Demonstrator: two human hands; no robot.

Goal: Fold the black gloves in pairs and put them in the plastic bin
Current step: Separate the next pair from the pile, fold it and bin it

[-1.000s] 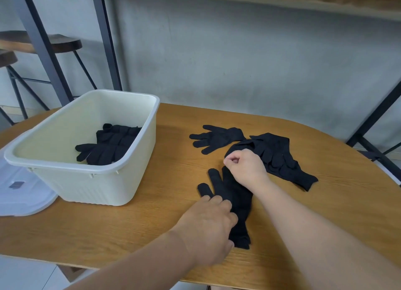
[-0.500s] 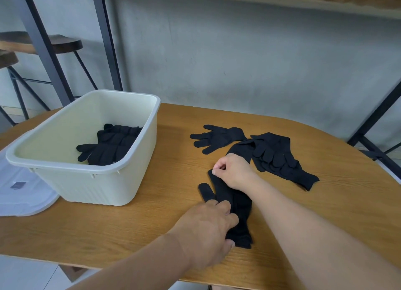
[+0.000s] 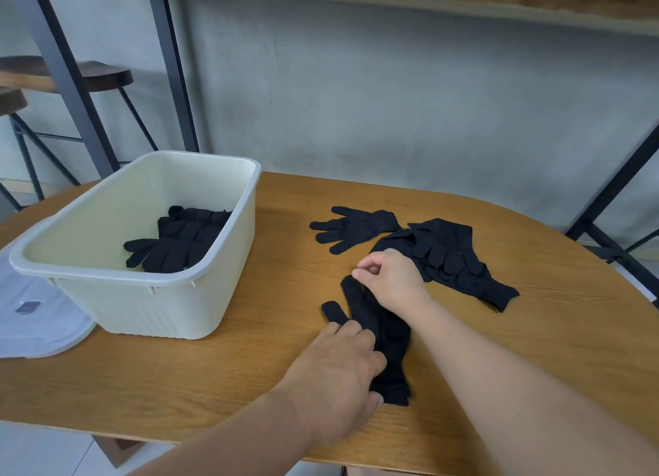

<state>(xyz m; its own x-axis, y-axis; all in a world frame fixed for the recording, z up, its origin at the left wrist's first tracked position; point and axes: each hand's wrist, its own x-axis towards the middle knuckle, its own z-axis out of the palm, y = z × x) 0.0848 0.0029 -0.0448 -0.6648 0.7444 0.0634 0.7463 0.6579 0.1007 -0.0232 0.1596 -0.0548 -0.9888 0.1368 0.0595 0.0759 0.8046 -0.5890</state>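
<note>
Beside the bin [image 3: 149, 279] on the bench [image 3: 249, 375], the left hand [image 3: 338, 379] pins the glove pair's [image 3: 385, 329] cuff, its grip hidden, while the right hand [image 3: 390, 279] pinches the fingertips, likely to fold them.

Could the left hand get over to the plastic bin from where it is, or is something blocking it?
Probably yes. The left hand rests on the glove pair, and only bare table lies between it and the plastic bin, whose open top already holds folded gloves.
</note>
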